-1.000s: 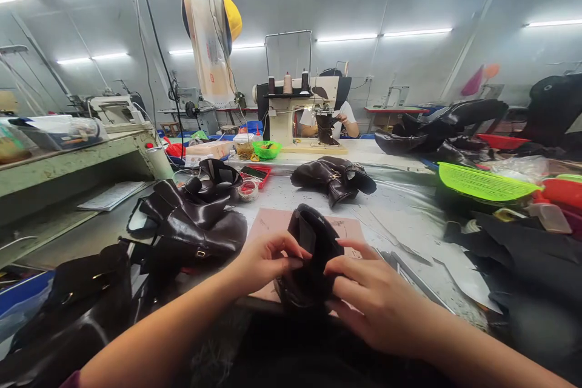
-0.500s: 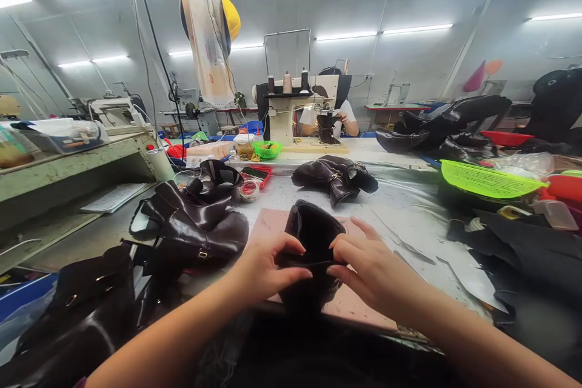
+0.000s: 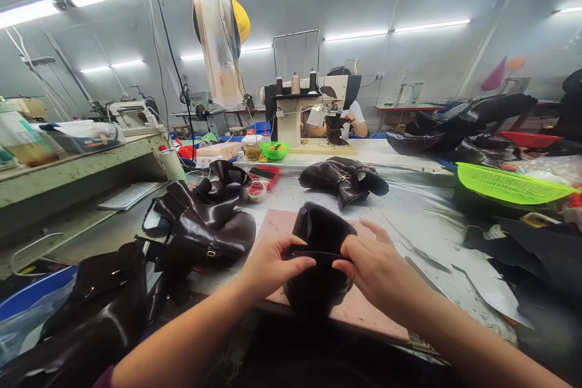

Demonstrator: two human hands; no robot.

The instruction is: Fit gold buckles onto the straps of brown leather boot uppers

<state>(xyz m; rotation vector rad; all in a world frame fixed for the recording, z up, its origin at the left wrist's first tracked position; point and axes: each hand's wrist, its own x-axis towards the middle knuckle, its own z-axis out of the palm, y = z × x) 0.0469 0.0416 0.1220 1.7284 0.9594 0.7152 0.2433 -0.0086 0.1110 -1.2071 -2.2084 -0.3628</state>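
A dark brown boot upper [image 3: 321, 254] is held upright at lower centre of the frame, over a pink mat [image 3: 359, 309] on the tabletop [image 3: 409, 206]. Its near top edge is pinched by the left hand [image 3: 273, 267] and the right hand [image 3: 375, 270], thumbs against forefingers. More boot uppers [image 3: 204, 224] are piled at left.

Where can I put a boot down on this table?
Mostly bare grey tabletop lies between the pink mat, the far dark brown buckled boot and the lime green plastic basket. The mat's left corner is free. Crowded: brown boots piled at left, black leather pieces at right. The left hand and right hand pinch a dark brown leather boot upper.
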